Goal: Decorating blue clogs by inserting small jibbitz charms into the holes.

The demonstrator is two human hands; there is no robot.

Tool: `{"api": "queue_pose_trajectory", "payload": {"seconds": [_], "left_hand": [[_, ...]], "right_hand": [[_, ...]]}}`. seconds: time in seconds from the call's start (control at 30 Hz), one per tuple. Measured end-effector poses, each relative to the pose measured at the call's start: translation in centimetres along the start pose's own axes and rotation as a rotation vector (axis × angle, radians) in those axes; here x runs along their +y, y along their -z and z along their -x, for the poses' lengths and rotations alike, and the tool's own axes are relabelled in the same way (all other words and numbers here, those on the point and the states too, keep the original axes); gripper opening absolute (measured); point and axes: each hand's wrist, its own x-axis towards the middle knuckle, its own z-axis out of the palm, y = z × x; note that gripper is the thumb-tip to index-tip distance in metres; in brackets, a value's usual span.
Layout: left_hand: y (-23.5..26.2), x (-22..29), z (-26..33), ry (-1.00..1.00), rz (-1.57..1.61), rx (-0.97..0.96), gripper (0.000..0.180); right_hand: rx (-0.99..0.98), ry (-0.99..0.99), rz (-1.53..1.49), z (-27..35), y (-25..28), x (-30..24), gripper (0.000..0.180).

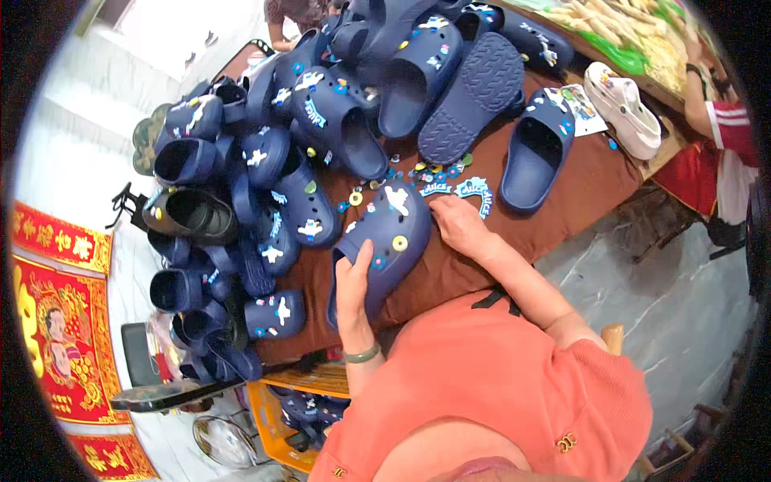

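My left hand (352, 287) grips a navy slip-on clog (384, 241) at its open heel end, thumb on top and fingers inside or under it. The clog's toe points away from me; a white figure charm, a yellow ring charm (400, 243) and a small blue charm sit on its upper. Close to the clog's right side, my right hand (462, 225) is low over the cloth with curled fingers at a blue-and-white lettered charm (436, 187). Whether its fingertips hold anything is hidden. More lettered charms (474, 188) lie just beyond, and loose small charms (438, 173) are scattered behind the clog.
Navy clogs (309, 197) are heaped along the table's left and far sides. One navy clog (536, 153) stands right, near a white clog (626, 112). Brown cloth (598, 181) covers the table. An orange crate (269, 418) of clogs sits below. Other people's arms (697, 88) show at far right and back.
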Motion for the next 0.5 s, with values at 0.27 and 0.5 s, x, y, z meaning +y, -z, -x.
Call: {"api": "queue_pose_trajectory", "payload": {"seconds": [0.27, 0.5], "left_hand": [[2.0, 0.8, 1.2, -0.178, -0.288, 0.191, 0.025], [7.4, -4.6, 0.2, -0.012, -0.614, -0.059, 0.040]], "right_hand": [[0.008, 0.009, 0.034, 0.2, -0.3, 0.8, 0.017], [-0.025, 0.024, 0.077, 0.2, -0.4, 0.2, 0.021]]}}
